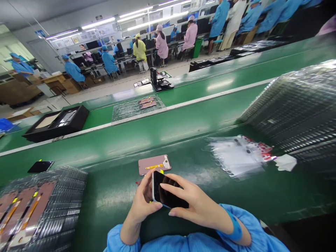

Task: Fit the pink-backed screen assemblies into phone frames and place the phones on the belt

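A smartphone with a black screen and a silver edge is held tilted in front of my body. My left hand is closed around its left end, thumb along the lower edge. My right hand also grips it, with the index finger lying on the screen and the thumb at the lower edge. Just beyond lies a pinkish phone screen part with a yellow flex strip on the green bench. A small yellow tab shows by the phone's top edge; its underside is hidden.
At left, stacked clear trays hold pinkish parts; a black phone lies behind. Plastic films and crumpled white paper lie right, beside a tall tray stack. Across the raised ledge are a black box and another tray.
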The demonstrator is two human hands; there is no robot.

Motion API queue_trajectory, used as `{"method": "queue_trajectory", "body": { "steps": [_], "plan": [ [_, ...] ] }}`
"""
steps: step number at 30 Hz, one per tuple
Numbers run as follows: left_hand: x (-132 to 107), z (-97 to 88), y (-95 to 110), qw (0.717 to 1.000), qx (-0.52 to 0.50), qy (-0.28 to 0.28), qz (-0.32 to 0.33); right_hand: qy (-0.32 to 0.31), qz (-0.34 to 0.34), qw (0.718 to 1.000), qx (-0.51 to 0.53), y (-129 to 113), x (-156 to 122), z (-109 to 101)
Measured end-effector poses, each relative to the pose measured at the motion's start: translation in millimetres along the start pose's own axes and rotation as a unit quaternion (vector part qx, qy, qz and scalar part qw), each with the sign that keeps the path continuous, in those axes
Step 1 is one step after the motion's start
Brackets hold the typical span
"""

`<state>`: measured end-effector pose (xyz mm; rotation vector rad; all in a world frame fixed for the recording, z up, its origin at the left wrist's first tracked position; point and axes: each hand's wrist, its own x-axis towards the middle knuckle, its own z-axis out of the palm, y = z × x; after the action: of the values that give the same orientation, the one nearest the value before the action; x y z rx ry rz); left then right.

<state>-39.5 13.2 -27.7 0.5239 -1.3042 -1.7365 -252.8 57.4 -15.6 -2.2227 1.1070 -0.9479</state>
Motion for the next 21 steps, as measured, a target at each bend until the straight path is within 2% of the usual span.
{"method": "queue_trajectory", "body": {
  "steps": [6, 15, 21],
  "plan": [
    [-1.3, 1.6, 2.0, 1.0, 0.001, -0.003, 0.001, -0.002, -0.003, 1.0, -0.014, 0.2, -1.5, 0.7],
    [-2.2, 3.2, 3.7, 0.999, 0.052, -0.009, 0.013, -0.004, -0.008, 0.999, -0.043, -0.1, -4.2, 2.1],
    [-3.0, 2.4, 3.2, 0.996, 0.085, 0.005, -0.002, -0.01, -0.015, 0.998, -0.058, 0.8, -3.3, 1.8]
  ]
}}
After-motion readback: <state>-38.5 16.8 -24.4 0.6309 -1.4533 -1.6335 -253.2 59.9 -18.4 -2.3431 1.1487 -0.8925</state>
